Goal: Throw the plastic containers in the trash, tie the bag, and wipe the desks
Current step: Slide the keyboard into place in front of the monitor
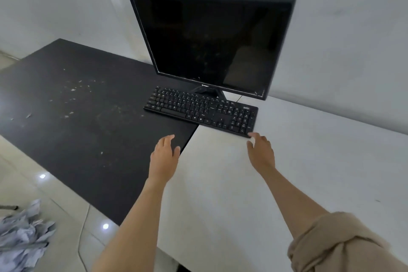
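Two desks stand side by side: a black desk (77,99) on the left, strewn with pale crumbs and scraps, and a white desk (309,161) on the right. My left hand (164,157) hovers open over the seam between them, holding nothing. My right hand (260,150) is open over the white desk, its fingertips at the near right corner of a black keyboard (198,110). No plastic container or trash bag is in view.
A black monitor (212,42) with a dark screen stands behind the keyboard, against the white wall. Crumpled grey-white paper or cloth (19,238) lies on the tiled floor at lower left. A thin cable (82,227) runs along the floor beside the black desk.
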